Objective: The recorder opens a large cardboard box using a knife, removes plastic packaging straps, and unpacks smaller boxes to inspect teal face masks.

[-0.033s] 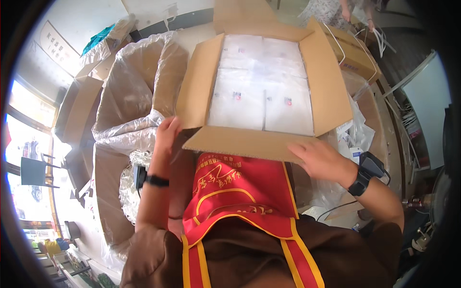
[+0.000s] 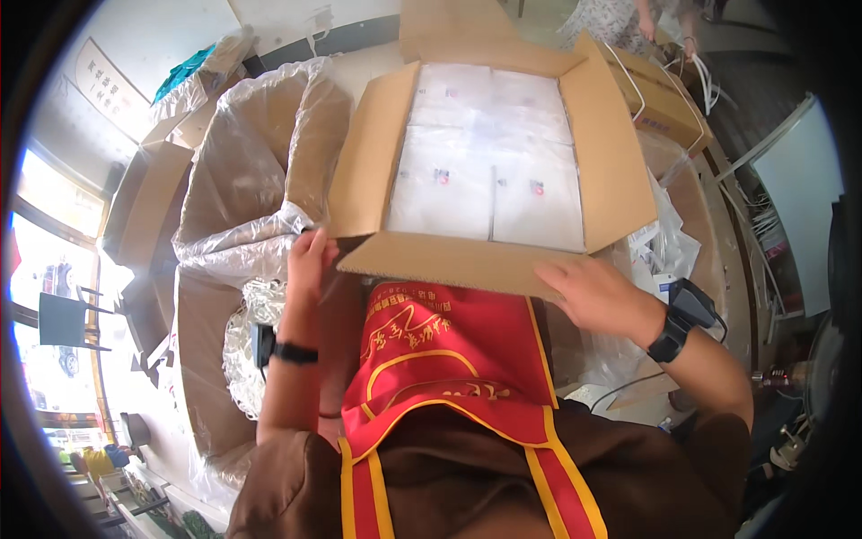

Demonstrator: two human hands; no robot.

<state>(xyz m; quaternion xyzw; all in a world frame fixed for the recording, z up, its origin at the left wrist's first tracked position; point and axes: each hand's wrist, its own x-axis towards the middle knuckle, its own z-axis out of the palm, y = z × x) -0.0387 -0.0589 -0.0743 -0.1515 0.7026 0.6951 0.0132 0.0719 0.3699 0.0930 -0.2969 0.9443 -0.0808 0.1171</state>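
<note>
An open cardboard carton (image 2: 620, 153) stands before me with its flaps spread. Flat white packages (image 2: 485, 162) in clear film fill it in rows. My right hand (image 2: 597, 295) grips the right end of the near flap (image 2: 449, 262), partly covering it. My left hand (image 2: 312, 260) is just off the carton's near left corner, fingers curled together. A small dark spot shows at its fingertips; what it is I cannot make out.
Left of the carton stands a plastic-lined box (image 2: 242, 162). Nearer, another box holds a tangle of white strips (image 2: 256, 341). Crumpled clear plastic (image 2: 673, 251) lies at the right, below a strapped carton (image 2: 660, 99). A person (image 2: 620, 22) stands at the far right.
My left hand has come down slightly, away from the carton's left flap. My right hand stays on the near flap, which has shifted very little.
</note>
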